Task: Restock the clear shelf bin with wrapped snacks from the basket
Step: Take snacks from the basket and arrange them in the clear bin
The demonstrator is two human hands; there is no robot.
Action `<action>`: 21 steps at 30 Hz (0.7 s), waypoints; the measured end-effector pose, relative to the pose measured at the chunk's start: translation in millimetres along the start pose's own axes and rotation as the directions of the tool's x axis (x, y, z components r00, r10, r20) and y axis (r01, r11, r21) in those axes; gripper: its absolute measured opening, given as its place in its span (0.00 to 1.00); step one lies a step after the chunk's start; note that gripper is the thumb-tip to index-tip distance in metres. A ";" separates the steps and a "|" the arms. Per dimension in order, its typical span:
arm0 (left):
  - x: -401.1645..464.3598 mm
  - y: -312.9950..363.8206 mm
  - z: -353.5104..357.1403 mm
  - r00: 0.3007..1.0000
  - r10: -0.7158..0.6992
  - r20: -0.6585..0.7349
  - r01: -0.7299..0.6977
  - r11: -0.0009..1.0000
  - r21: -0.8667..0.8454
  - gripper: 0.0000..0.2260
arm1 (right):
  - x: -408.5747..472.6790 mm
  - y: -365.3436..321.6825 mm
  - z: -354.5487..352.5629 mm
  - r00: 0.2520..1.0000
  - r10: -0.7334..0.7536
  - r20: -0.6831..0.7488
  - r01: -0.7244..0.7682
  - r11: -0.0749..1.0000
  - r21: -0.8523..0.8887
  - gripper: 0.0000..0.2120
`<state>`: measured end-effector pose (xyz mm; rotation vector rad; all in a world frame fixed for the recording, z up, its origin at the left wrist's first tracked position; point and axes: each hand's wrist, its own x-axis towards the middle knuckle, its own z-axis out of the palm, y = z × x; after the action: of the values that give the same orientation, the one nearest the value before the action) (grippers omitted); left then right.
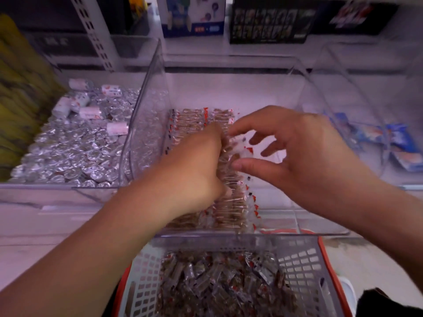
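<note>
The clear shelf bin (pixel 158 65) stands in the middle of the shelf, with rows of brown wrapped snacks (pixel 194 120) in clear red-marked wrappers along its left side. My left hand (pixel 196 163) is inside the bin, fingers curled round a stack of these snacks (pixel 231 177). My right hand (pixel 297 154) hovers just right of that stack, thumb and forefinger spread near the wrappers' ends; whether they touch is blurred. Below the bin, the grey basket (pixel 302 266) with an orange rim holds several more wrapped snacks (pixel 219 284).
A bin of silver foil sweets (pixel 75 147) and white rolls sits to the left. Another clear bin with blue packets (pixel 398 143) sits to the right. Boxes (pixel 270 21) stand on the shelf behind. The bin's right half shows bare floor.
</note>
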<state>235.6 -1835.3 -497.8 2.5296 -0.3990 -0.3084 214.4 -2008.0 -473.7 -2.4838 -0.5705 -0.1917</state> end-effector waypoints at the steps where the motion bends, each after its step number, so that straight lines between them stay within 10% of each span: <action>1: 0.2 1.3 1.4 1.000 0.020 -0.015 -0.020 1.000 0.001 0.28 | 1.2 -0.6 -2.1 0.999 -0.035 0.034 0.036 0.999 -0.011 0.14; 7: 3.8 1.7 7.3 0.991 0.101 -0.091 -0.110 0.990 -0.090 0.28 | 1.0 -3.1 -15.3 0.983 -0.023 0.185 0.078 0.952 -0.295 0.07; 11: 4.5 -7.6 13.6 0.965 0.252 -0.068 -0.239 0.958 0.156 0.37 | 26.0 14.5 -33.5 0.988 0.117 0.104 -0.021 0.759 -0.651 0.09; 21: 13.6 -23.8 29.3 0.938 -0.092 0.333 -0.068 0.896 0.439 0.34 | 136.8 74.7 13.7 0.860 0.414 0.298 -0.042 0.641 -0.767 0.21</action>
<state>244.7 -1835.3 -536.9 2.9285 -0.6531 -0.7522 370.2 -2007.0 -487.6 -3.4292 -0.3643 0.3604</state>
